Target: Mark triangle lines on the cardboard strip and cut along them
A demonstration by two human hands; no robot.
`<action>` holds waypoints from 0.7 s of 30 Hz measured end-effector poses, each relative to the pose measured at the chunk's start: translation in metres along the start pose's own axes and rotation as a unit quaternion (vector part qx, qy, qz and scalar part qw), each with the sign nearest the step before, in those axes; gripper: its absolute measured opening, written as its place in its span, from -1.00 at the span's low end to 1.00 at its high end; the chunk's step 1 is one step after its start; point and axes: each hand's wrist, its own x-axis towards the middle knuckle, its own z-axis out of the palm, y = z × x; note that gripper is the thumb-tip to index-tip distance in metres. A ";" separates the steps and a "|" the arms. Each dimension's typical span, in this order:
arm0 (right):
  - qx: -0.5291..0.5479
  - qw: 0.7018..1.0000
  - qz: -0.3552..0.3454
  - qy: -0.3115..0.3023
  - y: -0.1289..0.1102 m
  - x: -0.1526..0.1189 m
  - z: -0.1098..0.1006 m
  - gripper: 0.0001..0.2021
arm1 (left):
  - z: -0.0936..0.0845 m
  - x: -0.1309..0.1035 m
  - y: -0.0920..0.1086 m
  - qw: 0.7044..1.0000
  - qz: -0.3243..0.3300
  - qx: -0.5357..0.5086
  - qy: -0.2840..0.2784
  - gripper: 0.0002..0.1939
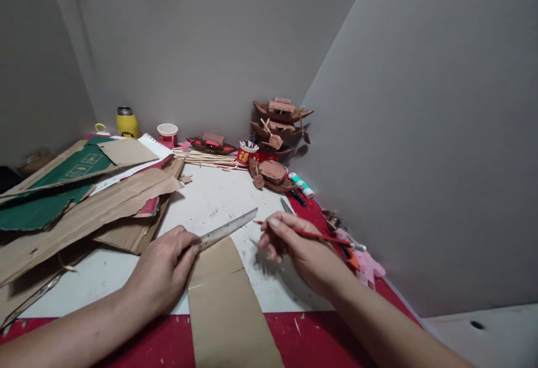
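Two hands are at work over one table. The left hand [168, 264] is closed on the near end of one metal ruler [230, 226], thumb and fingers pinching it; whether it also presses on the cardboard strip cannot be told. The ruler slants across the top end of that one brown cardboard strip [229, 306], which lies partly on a white sheet [199, 189] and partly over the red table cover [313, 331], running out of view at the bottom. The right hand [300, 242] grips one red pen [313, 235] between thumb and fingers, its tip near the ruler's far end and clear of the strip.

At the back stand one yellow flask [127, 125] and two paper cups, one to the left [167, 134] and one to the right [244, 156]. Model boats number at least five: one between the cups [213, 139], three stacked by the wall [282, 108], one in front [273, 172]. One tube [301, 185] lies beside the front boat. One bundle of thin sticks [205, 158], too many to count, lies behind the sheet's bare area. Cardboard pieces [121, 197] are heaped at left, overlapping; their number cannot be told.
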 end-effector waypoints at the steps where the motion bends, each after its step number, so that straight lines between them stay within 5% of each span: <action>1: 0.007 1.000 0.027 -0.008 0.005 -0.006 0.001 -0.61 | -0.001 0.001 0.001 1.000 -0.010 -0.020 0.013 -0.73; 7: 0.101 0.990 0.084 -0.046 0.023 -0.031 0.027 -0.54 | 0.000 -0.003 0.016 0.982 -0.085 -0.164 0.039 -0.61; 14: 0.189 0.982 -0.005 -0.012 0.009 -0.019 0.052 -0.72 | 0.007 -0.019 0.033 0.945 -0.089 -0.290 -0.124 -0.51; 18: -0.038 0.992 -0.093 -0.078 -0.008 0.003 0.029 -0.71 | -0.007 -0.006 0.021 0.942 -0.104 -0.315 -0.043 -0.58; 19: -0.163 0.973 -0.129 -0.101 -0.011 0.009 0.021 -0.68 | -0.011 -0.002 0.017 0.941 -0.112 -0.319 -0.014 -0.59; 21: -0.238 0.953 -0.149 -0.115 -0.016 0.019 0.007 -0.69 | -0.018 0.007 0.010 0.937 -0.129 -0.323 0.035 -0.60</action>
